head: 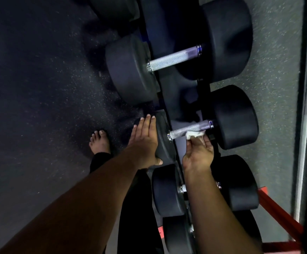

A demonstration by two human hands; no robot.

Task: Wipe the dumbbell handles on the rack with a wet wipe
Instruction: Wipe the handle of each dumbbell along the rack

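Wet wipe [194,134] on one handle [189,129].

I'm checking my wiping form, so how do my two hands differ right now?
The left hand lies flat, fingers straight, on the dumbbell's near head; the right hand pinches a white wet wipe. The left touches rubber; the right presses the wipe on the handle. Both work the same dumbbell.
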